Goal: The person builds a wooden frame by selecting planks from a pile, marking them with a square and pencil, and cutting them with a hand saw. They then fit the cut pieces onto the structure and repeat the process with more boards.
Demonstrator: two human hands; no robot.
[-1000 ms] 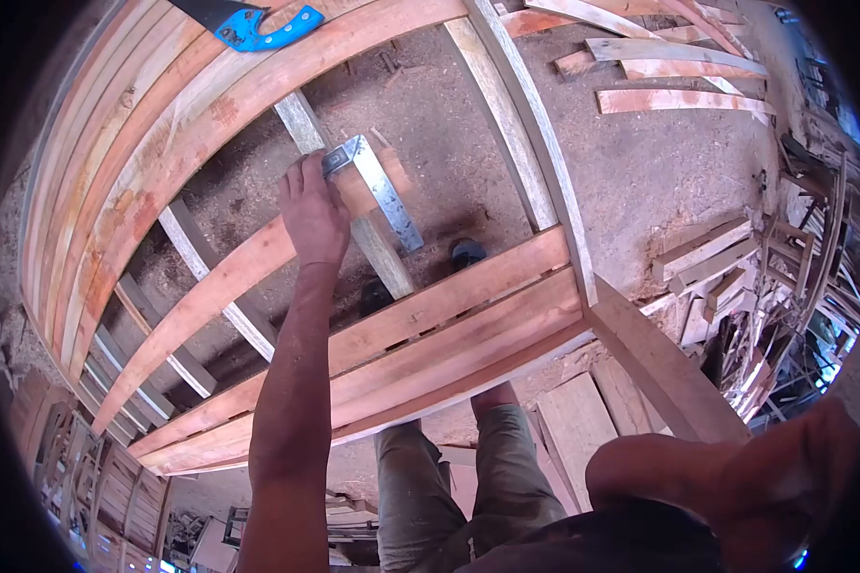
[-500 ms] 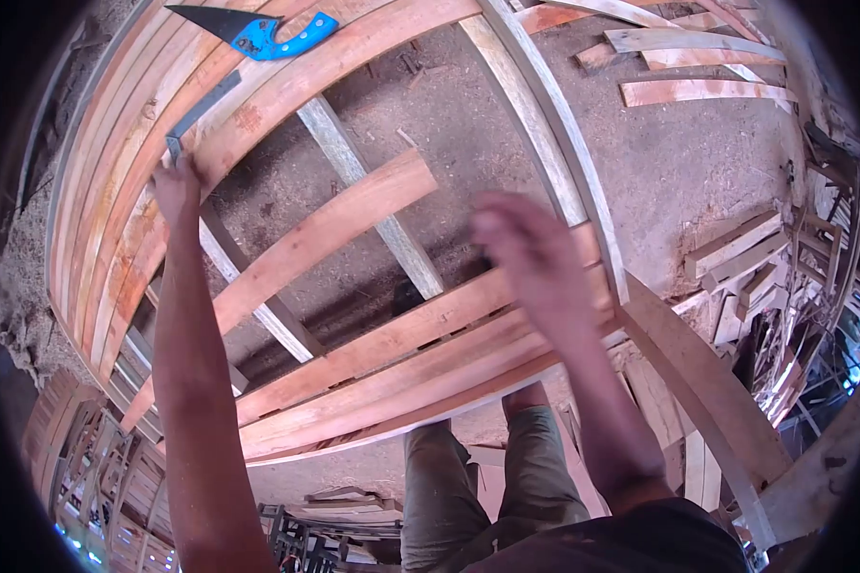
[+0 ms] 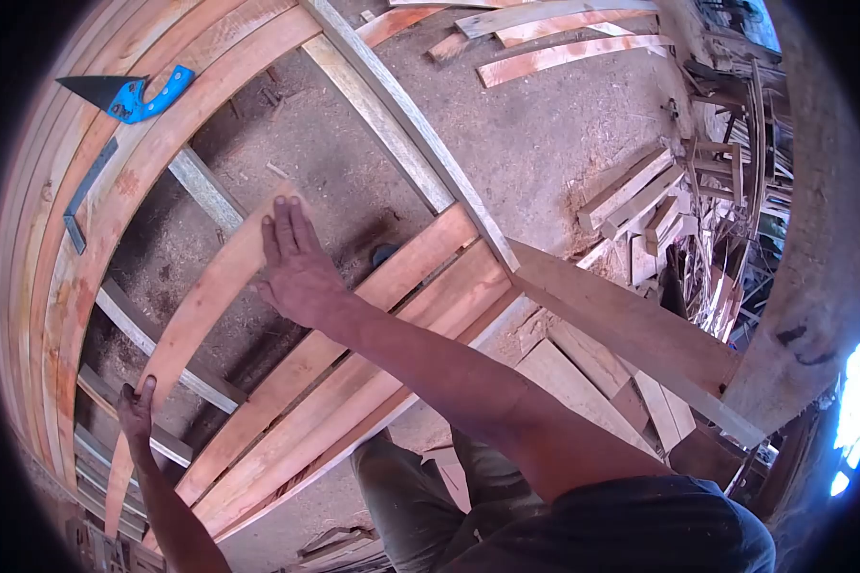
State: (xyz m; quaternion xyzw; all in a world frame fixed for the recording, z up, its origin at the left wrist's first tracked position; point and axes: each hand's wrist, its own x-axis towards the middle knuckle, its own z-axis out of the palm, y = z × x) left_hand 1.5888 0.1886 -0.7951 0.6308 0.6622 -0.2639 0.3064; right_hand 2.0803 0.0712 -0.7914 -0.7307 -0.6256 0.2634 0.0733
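A curved wooden plank (image 3: 196,298) lies loose across the grey crossbars of a slatted wooden frame. Near its lower left part, my left hand (image 3: 136,409) grips its edge, the thumb on top. My right hand (image 3: 298,258) rests on the plank's upper end, palm down and fingers extended. A saw with a blue handle (image 3: 151,97) lies on the upper left slats. Below it on the slats is a metal bevel square (image 3: 88,196), which neither hand touches.
Fitted planks (image 3: 354,377) run along the frame's near side. A long rail (image 3: 420,134) crosses at the right, meeting a wide board (image 3: 631,320). Cut boards (image 3: 573,59) and wood blocks (image 3: 631,191) lie on the floor. My legs are close to the near edge.
The view has shifted right. My left hand has left the bevel square and taken hold of the curved plank. My right hand has come down onto the plank's upper end.
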